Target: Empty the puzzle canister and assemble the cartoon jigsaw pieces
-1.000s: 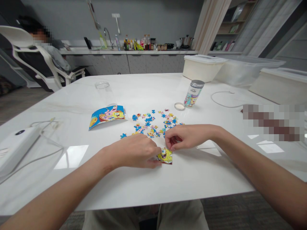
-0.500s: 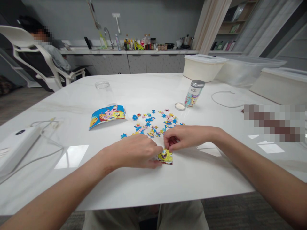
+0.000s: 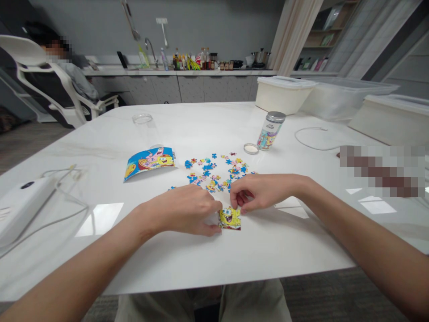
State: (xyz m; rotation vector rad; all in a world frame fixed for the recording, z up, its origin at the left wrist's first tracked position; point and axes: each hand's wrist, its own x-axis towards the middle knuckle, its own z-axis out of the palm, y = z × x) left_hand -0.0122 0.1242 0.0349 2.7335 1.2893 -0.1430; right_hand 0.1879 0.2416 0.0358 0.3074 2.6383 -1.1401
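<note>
A small joined patch of yellow cartoon puzzle lies on the white table in front of me. My left hand rests curled on the table with its fingertips pressed to the patch's left edge. My right hand pinches the patch's top right corner between thumb and fingers. Several loose puzzle pieces are scattered just behind both hands. A cartoon reference picture lies to the left of them.
A small printed tube stands at the back right, its round lid beside it. A white cable, lidded plastic bins, a clear jar and a white device ring the table. A person sits far left.
My left hand has drawn slightly back to the left, uncovering more of the joined patch. My right hand has stayed pinched at its top corner.
</note>
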